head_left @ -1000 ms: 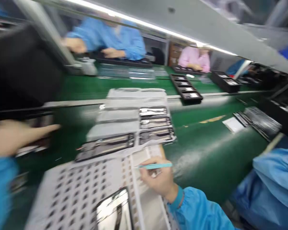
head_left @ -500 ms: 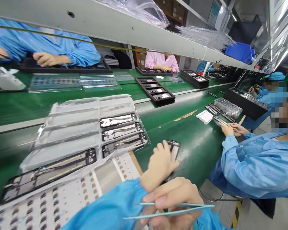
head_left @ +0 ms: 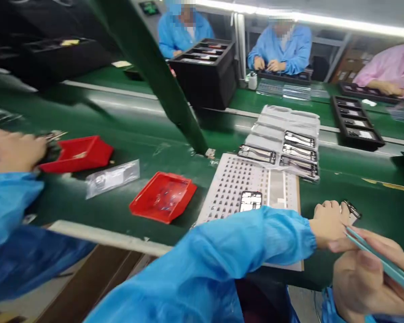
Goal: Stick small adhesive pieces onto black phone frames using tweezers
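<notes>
My left hand (head_left: 330, 223) reaches across to the right, its fingers curled over a dark phone frame (head_left: 352, 209) that is partly hidden beneath them. Close beside it, my right hand (head_left: 373, 278) grips teal tweezers (head_left: 387, 264), pointing toward the left hand. Left of my hands lies a white sheet (head_left: 207, 211) with rows of small dark pieces. Another phone frame (head_left: 251, 200) rests on that sheet, partly behind my sleeve. Beyond it, a white plastic tray (head_left: 267, 130) holds several phone frames (head_left: 300, 153) in its compartments.
Two red bins (head_left: 163, 197) (head_left: 77, 154) and a clear plastic bag (head_left: 112, 178) lie to the left. A green post (head_left: 155, 80) rises from the bench. A co-worker's hand (head_left: 16, 150) is at far left. Black trays (head_left: 357, 121) stand on the far side, where other people sit.
The view has swung left, so the white tray and my hands appear farther right. Red bins, the green post and the phone frame on the sheet have come into sight. My right hand still holds the tweezers.
</notes>
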Demonstrator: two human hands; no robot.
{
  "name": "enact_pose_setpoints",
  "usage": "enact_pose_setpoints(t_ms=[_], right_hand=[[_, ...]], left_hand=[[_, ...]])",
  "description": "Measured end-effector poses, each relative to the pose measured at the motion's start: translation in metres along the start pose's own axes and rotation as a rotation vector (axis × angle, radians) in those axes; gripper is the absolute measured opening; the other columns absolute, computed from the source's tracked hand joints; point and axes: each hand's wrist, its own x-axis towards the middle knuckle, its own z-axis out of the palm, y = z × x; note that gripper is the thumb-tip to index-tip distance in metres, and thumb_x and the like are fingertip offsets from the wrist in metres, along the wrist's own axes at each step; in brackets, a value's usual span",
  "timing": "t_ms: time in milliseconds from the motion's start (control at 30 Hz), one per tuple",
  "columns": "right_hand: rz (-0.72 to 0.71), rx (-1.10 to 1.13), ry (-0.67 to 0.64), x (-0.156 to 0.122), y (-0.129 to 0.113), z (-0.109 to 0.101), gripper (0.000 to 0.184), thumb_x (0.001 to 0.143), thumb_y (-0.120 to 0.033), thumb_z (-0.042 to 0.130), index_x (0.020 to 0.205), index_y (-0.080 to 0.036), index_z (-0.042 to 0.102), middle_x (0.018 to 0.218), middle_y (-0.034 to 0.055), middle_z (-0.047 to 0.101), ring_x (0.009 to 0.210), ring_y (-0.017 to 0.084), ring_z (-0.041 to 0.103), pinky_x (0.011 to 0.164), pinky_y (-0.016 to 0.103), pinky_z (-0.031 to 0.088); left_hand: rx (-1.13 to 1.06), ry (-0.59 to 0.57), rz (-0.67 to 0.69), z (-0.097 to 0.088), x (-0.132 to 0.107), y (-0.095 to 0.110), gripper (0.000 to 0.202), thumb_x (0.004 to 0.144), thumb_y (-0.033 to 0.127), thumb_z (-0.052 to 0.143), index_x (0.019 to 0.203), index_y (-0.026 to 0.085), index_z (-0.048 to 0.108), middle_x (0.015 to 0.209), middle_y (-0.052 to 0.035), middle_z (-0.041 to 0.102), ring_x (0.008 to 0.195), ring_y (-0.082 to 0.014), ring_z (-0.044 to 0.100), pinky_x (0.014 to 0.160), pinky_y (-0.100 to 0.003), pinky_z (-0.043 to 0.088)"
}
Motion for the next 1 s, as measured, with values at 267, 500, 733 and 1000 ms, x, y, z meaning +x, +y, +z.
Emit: enact_pose_setpoints(t_ms=[267, 500, 733, 1000], right_hand=[[0.426, 0.178, -0.481, 0.016, 0.031, 0.093, 0.016, 0.09, -0.034, 0.087, 0.092, -0.02, 0.08, 0.071, 0.0012, 0.077, 0.057, 0.022, 0.077, 0.051, 0.033, 0.063], [0.844, 0.239, -0.806, -0.033, 0.095, 0.164, 0.045, 0.08, -0.058, 0.092, 0.089, -0.019, 0.073, 0.079, 0.0064, 0.08, 0.071, 0.026, 0.084, 0.065, 0.033, 0.07], [0.865, 0.156, -0.886, -0.04, 0.098, 0.165, 0.033, 0.086, -0.05, 0.09, 0.091, -0.021, 0.074, 0.08, 0.0046, 0.081, 0.074, 0.025, 0.084, 0.07, 0.033, 0.071], [0.83, 0.109, -0.906, -0.038, 0.091, 0.168, 0.03, 0.089, -0.049, 0.087, 0.093, -0.022, 0.076, 0.083, 0.006, 0.083, 0.077, 0.026, 0.085, 0.07, 0.036, 0.072]], left_hand=[[0.008, 0.407, -0.282, -0.055, -0.192, -0.136, 0.031, 0.11, 0.03, 0.051, 0.128, 0.013, 0.069, 0.124, -0.016, 0.069, 0.119, -0.0324, 0.061, 0.103, -0.05, 0.055], [0.039, 0.395, -0.293, -0.024, -0.226, -0.195, 0.04, 0.106, 0.024, 0.051, 0.142, 0.023, 0.068, 0.159, -0.0116, 0.057, 0.14, -0.0397, 0.047, 0.108, -0.06, 0.049], [0.039, 0.353, -0.309, -0.025, -0.227, -0.186, 0.049, 0.105, 0.023, 0.049, 0.151, 0.023, 0.063, 0.168, -0.0142, 0.047, 0.145, -0.0445, 0.04, 0.109, -0.065, 0.043], [0.045, 0.351, -0.331, -0.024, -0.227, -0.183, 0.048, 0.105, 0.023, 0.048, 0.15, 0.023, 0.065, 0.169, -0.0132, 0.047, 0.145, -0.0446, 0.039, 0.109, -0.065, 0.043]])
